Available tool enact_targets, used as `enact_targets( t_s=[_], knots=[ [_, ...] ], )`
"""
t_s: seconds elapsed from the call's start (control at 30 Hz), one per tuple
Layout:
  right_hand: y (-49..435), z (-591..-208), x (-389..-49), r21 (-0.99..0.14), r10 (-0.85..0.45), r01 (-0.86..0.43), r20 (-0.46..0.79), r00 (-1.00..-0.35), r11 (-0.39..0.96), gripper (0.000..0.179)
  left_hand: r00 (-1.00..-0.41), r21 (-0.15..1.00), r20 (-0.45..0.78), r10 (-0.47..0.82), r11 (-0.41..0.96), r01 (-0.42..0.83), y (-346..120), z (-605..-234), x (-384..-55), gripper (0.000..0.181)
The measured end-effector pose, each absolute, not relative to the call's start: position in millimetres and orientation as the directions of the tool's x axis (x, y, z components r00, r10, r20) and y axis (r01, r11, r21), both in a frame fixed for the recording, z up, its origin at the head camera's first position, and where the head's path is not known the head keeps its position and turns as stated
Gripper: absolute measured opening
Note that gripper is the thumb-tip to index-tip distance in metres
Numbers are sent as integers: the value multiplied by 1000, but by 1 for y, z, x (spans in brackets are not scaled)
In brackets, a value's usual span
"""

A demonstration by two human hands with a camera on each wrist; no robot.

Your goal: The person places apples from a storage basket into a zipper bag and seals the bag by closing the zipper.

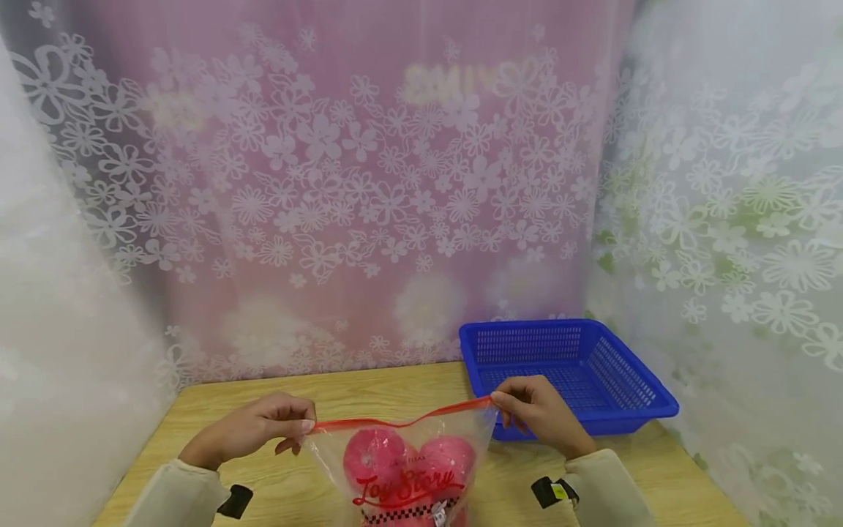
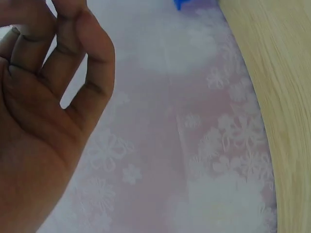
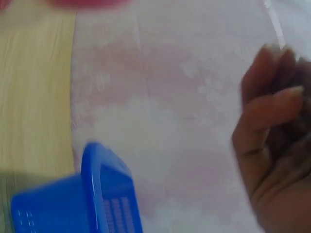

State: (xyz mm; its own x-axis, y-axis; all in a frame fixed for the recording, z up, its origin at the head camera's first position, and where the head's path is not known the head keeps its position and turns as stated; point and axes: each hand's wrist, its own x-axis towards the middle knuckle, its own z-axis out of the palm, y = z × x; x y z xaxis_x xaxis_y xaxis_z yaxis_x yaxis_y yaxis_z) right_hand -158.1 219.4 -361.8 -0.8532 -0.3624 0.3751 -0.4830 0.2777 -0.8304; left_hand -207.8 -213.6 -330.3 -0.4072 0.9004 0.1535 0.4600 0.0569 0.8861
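A clear zip bag [image 1: 411, 505] with a red top strip and red "Toy Story" lettering hangs between my hands in the head view. Inside it sit several round pink things [image 1: 374, 455], partly hidden by the print and cut off by the lower frame edge. My left hand [image 1: 253, 428] pinches the bag's top left corner between thumb and fingers. At the top right corner, my right hand [image 1: 541, 413] pinches the red strip. The wrist views show the left hand [image 2: 53, 92] and the right hand [image 3: 277, 141] with bent fingers.
A blue plastic basket [image 1: 632, 423] with slotted walls stands at the right on the wooden table [image 1: 263, 380], just behind my right hand. Flower-patterned curtains [image 1: 369, 183] enclose the table at the back and on both sides.
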Motion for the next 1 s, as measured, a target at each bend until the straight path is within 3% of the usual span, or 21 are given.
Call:
enact_targets(
  t_s=[0.13, 0.23, 0.37, 0.57, 0.8, 0.87, 1.0],
  knots=[
    [210, -358, -178, -887, -286, -276, 174, -942, 371, 29, -542, 803, 107, 834, 248, 541, -217, -337, -219, 24],
    [201, -358, -199, -859, -218, -221, 131, -967, 463, 28, -648, 713, 83, 757, 409, 570, -217, -344, -232, 24],
    [187, -362, -230, -751, -155, -217, 153, -976, 623, 26, -739, 596, 93, 667, 557, 578, -215, -360, -254, 22],
    [166, -365, -273, -483, -83, -143, 144, -986, 864, 20, -854, 490, 141, 501, 714, 500, -205, -387, -280, 17],
    [147, -370, -316, -85, -125, -129, 58, -991, 988, 12, -908, 447, 163, 387, 791, 418, -195, -413, -307, 14],
    [141, -371, -325, -27, -115, -116, 39, -993, 993, 13, -913, 442, 176, 368, 799, 407, -193, -420, -314, 14],
    [129, -378, -344, -20, -60, -60, 4, -998, 998, 10, -932, 423, 180, 315, 831, 363, -191, -432, -323, 14]
  ],
)
